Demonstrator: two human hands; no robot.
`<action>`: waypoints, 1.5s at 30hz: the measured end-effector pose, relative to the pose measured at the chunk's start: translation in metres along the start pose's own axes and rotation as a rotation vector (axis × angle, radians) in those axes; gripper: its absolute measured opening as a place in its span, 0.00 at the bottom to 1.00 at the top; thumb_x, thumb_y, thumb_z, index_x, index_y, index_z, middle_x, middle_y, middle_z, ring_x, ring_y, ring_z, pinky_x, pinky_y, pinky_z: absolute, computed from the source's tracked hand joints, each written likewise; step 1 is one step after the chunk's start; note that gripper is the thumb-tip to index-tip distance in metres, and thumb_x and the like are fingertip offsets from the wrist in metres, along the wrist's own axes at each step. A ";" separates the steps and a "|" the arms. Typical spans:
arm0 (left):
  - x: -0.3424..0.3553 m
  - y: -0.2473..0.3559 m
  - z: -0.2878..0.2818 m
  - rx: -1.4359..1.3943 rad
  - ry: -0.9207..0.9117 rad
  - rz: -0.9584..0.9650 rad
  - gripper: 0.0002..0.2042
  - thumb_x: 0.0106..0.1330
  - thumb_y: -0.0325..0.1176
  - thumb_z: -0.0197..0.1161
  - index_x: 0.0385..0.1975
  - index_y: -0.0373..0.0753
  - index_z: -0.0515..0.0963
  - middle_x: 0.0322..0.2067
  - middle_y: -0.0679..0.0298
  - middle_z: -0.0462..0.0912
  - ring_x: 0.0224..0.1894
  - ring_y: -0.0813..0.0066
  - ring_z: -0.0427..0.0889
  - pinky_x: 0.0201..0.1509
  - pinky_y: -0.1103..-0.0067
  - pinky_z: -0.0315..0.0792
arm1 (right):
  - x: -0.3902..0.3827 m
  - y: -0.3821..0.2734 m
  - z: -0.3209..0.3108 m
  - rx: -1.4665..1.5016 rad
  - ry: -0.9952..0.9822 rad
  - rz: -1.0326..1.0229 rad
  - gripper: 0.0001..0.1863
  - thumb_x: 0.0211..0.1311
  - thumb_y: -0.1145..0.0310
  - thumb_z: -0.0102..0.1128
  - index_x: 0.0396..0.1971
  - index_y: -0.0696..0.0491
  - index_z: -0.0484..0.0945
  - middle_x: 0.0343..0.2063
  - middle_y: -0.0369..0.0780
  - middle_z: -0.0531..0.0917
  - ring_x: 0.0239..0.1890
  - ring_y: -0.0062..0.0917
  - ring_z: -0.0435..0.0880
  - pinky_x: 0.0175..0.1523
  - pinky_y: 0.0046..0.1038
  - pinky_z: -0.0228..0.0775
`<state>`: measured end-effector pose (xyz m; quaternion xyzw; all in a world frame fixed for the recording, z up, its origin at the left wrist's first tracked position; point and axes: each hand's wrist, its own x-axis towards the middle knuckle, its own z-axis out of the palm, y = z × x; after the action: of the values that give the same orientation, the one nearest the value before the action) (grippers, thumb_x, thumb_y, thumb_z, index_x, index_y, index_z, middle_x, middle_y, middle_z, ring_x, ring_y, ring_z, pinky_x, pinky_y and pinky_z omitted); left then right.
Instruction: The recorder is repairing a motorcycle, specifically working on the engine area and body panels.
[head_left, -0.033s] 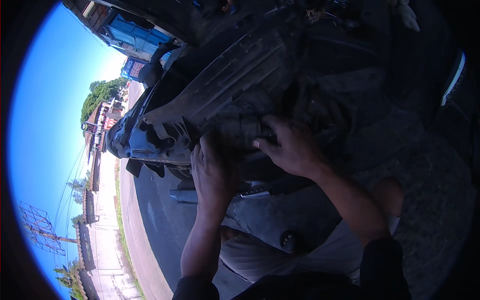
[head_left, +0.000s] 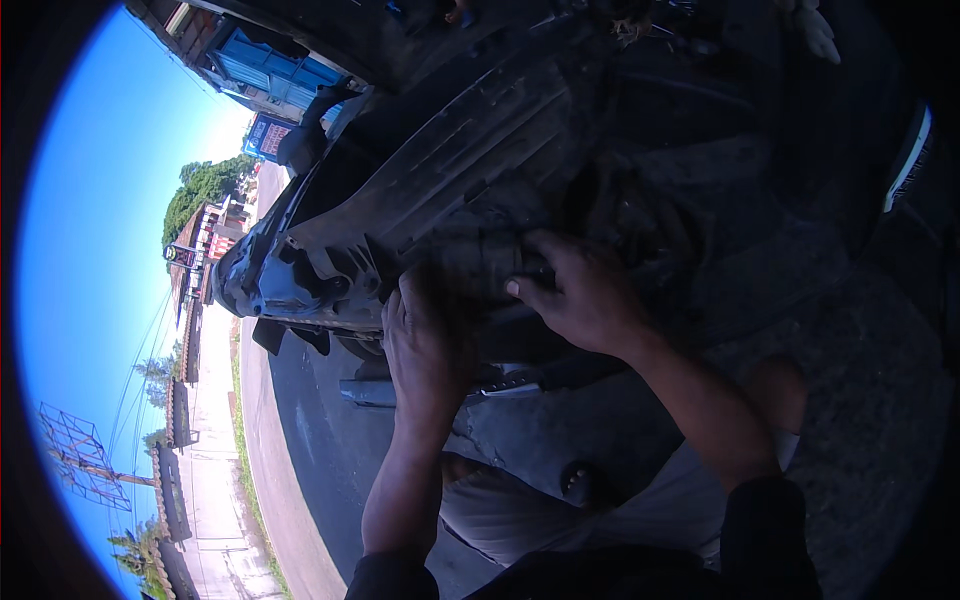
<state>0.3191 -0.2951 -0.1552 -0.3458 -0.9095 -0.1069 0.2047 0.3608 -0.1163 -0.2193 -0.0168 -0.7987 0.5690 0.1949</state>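
Note:
In front of me is a dark motorbike [head_left: 300,270], its black plastic body tilted in the view. A long ribbed black panel [head_left: 440,150] runs along it. My left hand [head_left: 425,340] is bent over a dark part at the bike's middle, its fingertips mostly hidden. Just to the right, my right hand [head_left: 585,295] has its thumb and curled fingers on a dark part [head_left: 480,260] between the two hands. Deep shade hides that part's exact shape and kind. Right of the right hand lies a shadowed hollow with dark parts [head_left: 640,220].
Below the hands, a dark bar with a bright metal piece [head_left: 510,383] sticks out near the ground. My bent legs in pale cloth [head_left: 520,515] are close underneath. Grey pavement [head_left: 320,440], a road and a pale wall [head_left: 215,450] lie to the left. A blue building front [head_left: 275,70] stands beyond.

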 end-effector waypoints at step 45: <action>0.027 0.046 0.042 -0.059 0.295 -0.418 0.39 0.47 0.45 0.78 0.52 0.28 0.64 0.47 0.44 0.68 0.54 0.45 0.70 0.57 0.57 0.66 | 0.009 0.020 -0.032 0.120 -0.267 -0.105 0.22 0.57 0.70 0.69 0.51 0.62 0.79 0.42 0.51 0.86 0.44 0.38 0.87 0.49 0.35 0.78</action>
<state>0.3194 -0.2316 -0.1786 -0.1368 -0.9180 -0.2227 0.2984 0.3592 -0.0783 -0.2267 0.1126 -0.7818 0.6021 0.1169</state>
